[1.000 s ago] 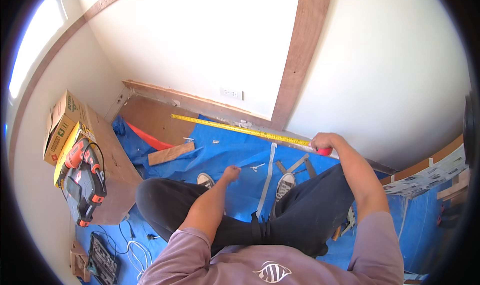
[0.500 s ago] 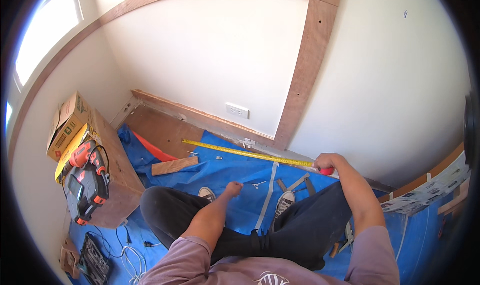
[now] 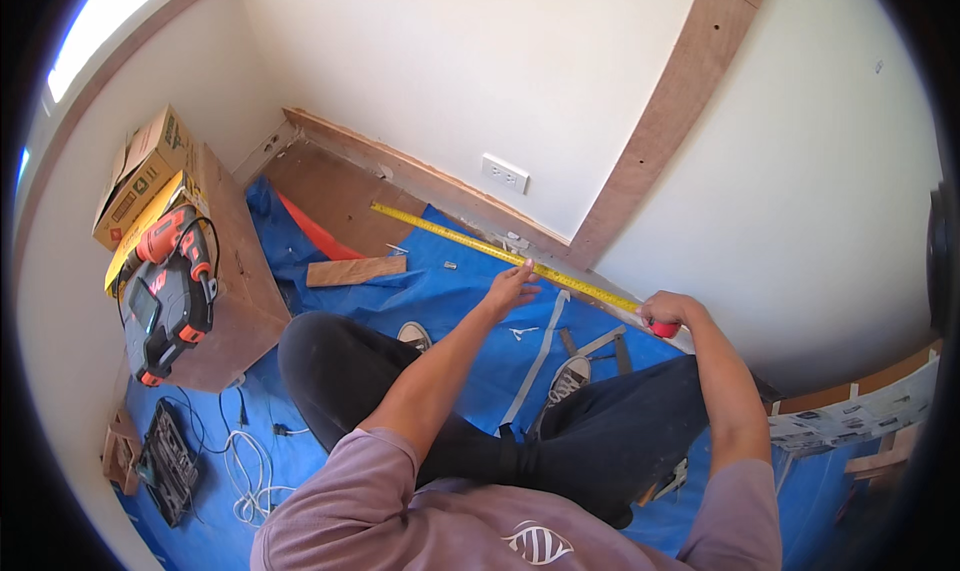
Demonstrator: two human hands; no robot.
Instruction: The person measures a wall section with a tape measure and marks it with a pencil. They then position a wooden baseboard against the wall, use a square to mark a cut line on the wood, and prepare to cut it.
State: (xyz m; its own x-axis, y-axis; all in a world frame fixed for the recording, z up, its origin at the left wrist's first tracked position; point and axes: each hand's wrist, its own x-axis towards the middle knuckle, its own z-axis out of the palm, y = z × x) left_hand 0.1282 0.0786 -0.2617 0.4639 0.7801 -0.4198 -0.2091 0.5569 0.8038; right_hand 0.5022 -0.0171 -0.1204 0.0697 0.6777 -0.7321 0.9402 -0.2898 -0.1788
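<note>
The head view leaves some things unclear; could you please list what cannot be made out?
In the head view:
Tape: marks too small to read.
Tape case: partly hidden by the right hand.
Window: cut off by the upper edge, washed out by glare.

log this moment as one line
right hand: holding red tape measure | left hand: at yellow blade, contact unclear | blade: extended alongside wall | floor: blue sheet

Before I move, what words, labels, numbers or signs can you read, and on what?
Cardboard box: dark print, wording withheld.
Black-and-orange case: red lettering, wording withheld.
Yellow tape blade: scale too small to read.
Yellow package: marks too small.
Paper sheets: print too small to read.
Shirt emblem: white stripes, no words.
</note>
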